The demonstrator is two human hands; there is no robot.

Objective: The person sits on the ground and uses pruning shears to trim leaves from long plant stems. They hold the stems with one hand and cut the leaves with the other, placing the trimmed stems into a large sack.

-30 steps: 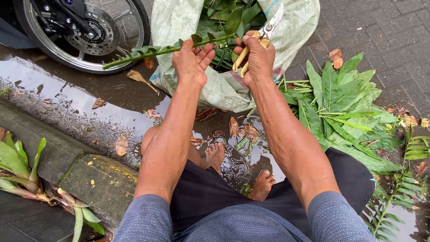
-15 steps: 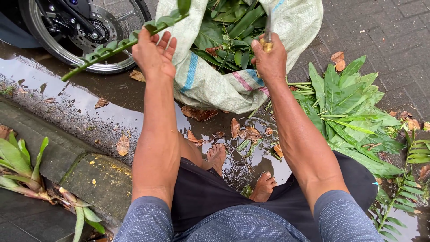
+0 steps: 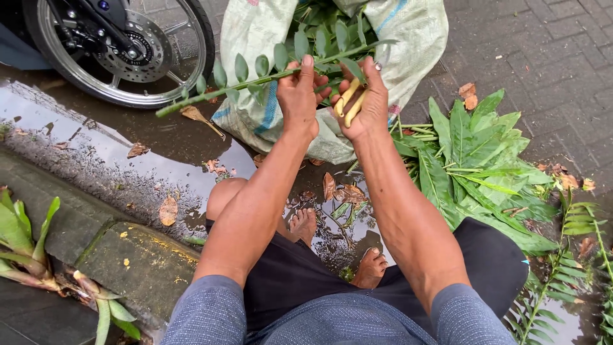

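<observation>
My left hand (image 3: pixel 298 96) grips a long green leafy stem (image 3: pixel 249 82) that runs from lower left up toward the right. My right hand (image 3: pixel 364 99) holds yellow-handled pruning shears (image 3: pixel 350 102), with the blades near the stem's right end, and the shears' blades are mostly hidden by my fingers. Both hands are raised in front of a white woven sack (image 3: pixel 408 45) filled with green foliage. My bare feet (image 3: pixel 332 246) rest on wet ground below.
A motorcycle wheel (image 3: pixel 121 51) stands at top left beside a puddle. Cut broad leaves (image 3: pixel 472 160) lie piled at right on brick paving, with fern fronds (image 3: pixel 575 255) further right. A concrete kerb (image 3: pixel 115 255) with green plants (image 3: pixel 19 236) runs along the lower left.
My left hand has brought the stem from the far left back to centre. My right hand has come out of the sack with the shears to meet the stem.
</observation>
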